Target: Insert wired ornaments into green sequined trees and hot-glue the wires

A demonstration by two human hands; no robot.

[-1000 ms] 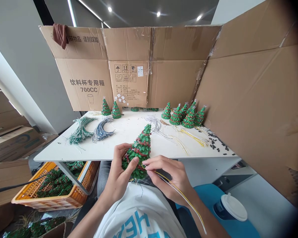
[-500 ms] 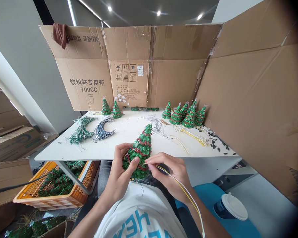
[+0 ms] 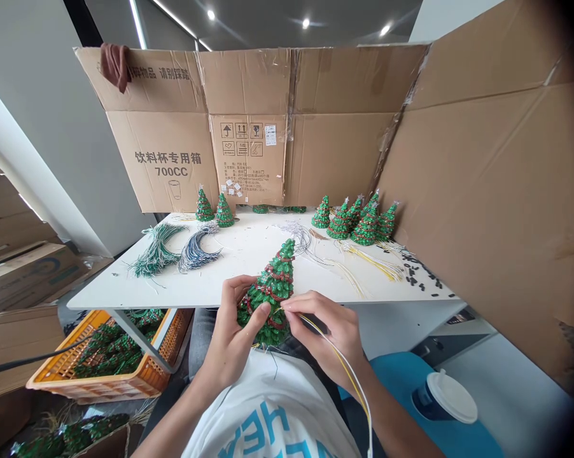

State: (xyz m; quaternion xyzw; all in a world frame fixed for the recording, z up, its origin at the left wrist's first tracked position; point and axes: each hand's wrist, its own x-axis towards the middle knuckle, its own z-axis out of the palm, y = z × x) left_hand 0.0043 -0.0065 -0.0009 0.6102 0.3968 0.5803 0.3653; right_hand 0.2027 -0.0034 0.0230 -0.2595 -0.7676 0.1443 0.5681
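Note:
A green beaded Christmas tree (image 3: 272,286) with red garland loops is held upright just in front of the table's near edge. My left hand (image 3: 232,340) is wrapped round its lower left side, thumb on the beads. My right hand (image 3: 328,331) pinches a yellow-and-white wire (image 3: 351,381) against the tree's lower right side; the wire trails down past my wrist.
On the white table (image 3: 249,251) lie green wire bundles (image 3: 156,251), blue-grey wires (image 3: 196,251), yellow wires (image 3: 373,261) and small black parts (image 3: 418,273). Finished trees (image 3: 358,222) stand at the back. Cardboard walls (image 3: 482,191) enclose it. An orange basket (image 3: 110,362) sits lower left, a lidded cup (image 3: 447,401) lower right.
My right hand has moved up and in toward the tree, pulling the yellow wire with it. The tree has tilted slightly and risen a little.

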